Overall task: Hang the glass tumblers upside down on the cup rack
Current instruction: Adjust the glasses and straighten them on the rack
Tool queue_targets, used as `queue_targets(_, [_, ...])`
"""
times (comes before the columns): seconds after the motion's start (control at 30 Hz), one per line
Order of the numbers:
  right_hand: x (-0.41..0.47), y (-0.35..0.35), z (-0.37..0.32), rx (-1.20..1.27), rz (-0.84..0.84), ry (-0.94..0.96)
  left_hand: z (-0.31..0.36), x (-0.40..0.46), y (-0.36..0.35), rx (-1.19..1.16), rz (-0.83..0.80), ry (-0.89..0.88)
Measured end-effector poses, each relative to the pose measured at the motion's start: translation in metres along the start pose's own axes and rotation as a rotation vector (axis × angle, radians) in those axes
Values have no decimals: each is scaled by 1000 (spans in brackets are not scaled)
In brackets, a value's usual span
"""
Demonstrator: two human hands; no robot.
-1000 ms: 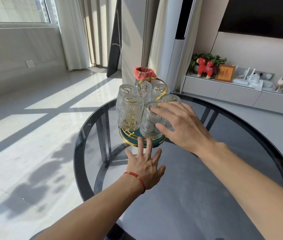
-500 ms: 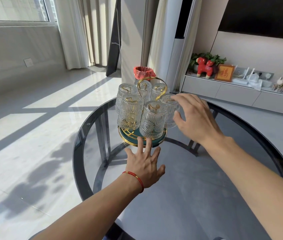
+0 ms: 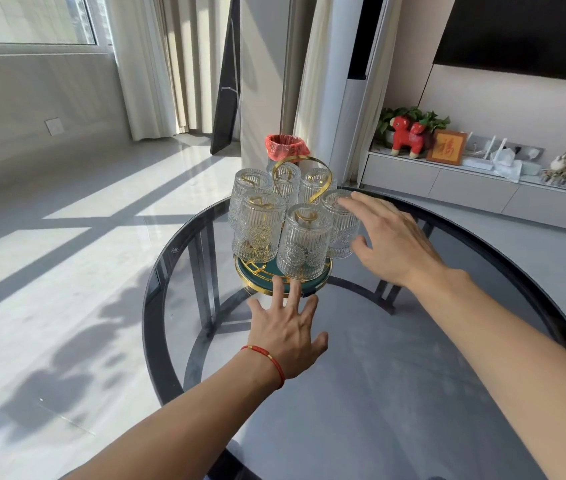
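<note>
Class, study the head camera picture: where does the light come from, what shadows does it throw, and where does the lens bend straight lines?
Head view: sunlight enters from the window at upper left, laying bright bands and soft leafy shadows on the floor; it sparkles on the glass tumblers hanging on the cup rack; the table is dark tinted glass, see-through to its frame; wide-angle distortion bows the wall edges and stretches both forearms.

Ribbed clear tumblers (image 3: 304, 242), green (gold-trimmed) rack (image 3: 316, 284)

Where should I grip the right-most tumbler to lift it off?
Probably its ribbed side wall, from the right: the tumbler hangs upside down, other glasses crowd its left, and the right hand is already open beside it.
</note>
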State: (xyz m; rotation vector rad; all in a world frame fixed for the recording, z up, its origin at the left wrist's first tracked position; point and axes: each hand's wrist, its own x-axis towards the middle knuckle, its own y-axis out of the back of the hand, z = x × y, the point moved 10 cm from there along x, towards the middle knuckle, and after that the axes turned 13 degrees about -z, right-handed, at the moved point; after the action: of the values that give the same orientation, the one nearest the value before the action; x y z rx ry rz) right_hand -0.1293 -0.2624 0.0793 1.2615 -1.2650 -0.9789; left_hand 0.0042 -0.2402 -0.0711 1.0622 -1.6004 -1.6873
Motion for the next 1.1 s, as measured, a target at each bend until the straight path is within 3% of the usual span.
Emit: queue_targets(1.1, [4, -6, 16, 29, -66, 40, 0, -1, 1, -10, -11, -1])
